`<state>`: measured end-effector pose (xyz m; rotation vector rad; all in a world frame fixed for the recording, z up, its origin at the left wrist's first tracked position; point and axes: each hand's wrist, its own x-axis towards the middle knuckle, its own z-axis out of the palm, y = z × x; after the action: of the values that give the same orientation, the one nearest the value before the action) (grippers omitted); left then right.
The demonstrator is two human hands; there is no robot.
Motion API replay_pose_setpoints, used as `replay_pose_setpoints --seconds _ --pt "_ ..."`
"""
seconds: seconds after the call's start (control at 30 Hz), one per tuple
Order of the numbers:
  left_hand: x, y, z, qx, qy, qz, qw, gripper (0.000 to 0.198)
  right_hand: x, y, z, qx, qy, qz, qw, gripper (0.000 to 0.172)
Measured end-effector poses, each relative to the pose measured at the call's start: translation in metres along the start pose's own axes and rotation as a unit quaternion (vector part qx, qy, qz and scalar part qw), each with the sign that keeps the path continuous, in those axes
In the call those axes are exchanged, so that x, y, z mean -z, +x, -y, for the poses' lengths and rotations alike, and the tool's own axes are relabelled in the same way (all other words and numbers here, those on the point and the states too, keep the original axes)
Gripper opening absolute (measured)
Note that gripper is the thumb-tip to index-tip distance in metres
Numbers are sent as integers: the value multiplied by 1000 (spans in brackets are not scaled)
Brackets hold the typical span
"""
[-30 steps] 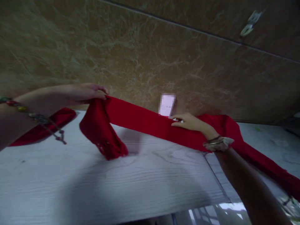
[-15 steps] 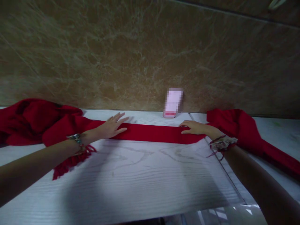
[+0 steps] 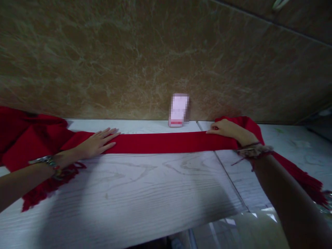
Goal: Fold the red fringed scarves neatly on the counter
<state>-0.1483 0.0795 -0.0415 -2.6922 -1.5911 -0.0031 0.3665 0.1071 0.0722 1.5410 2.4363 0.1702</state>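
Observation:
A long red scarf (image 3: 158, 143) with fringed ends lies across the white wood-grain table, its middle stretch flat and folded into a straight narrow band. My left hand (image 3: 97, 142) rests on the left part of this band, palm down, fingers spread. Toward the right end, my right hand (image 3: 229, 131) has its fingers curled in and pinched on the scarf's cloth. The scarf is bunched in a loose heap beyond my left hand. Past my right hand it bends back behind the wrist and trails to the lower right, partly hidden by my forearm.
A phone (image 3: 178, 110), blurred out, leans upright against the brown marbled wall (image 3: 124, 58) behind the scarf. A seam (image 3: 228, 174) crosses the white table (image 3: 145, 200) on the right. Below its front edge, a shiny floor (image 3: 249, 228) shows.
My right hand has shifted right along the scarf and curled its fingers on it. My left hand is farther left, and the flat band between the hands is longer. The view has turned slightly.

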Motion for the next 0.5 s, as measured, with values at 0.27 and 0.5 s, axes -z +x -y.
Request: replay_pose_setpoints --seconds 0.27,0.5 --pt "26 14 -27 -36 5 17 999 55 -51 17 41 -20 -59 -102 993 29" --pt "35 41 -85 -147 -1 82 986 53 -75 17 88 96 57 -161 981 44"
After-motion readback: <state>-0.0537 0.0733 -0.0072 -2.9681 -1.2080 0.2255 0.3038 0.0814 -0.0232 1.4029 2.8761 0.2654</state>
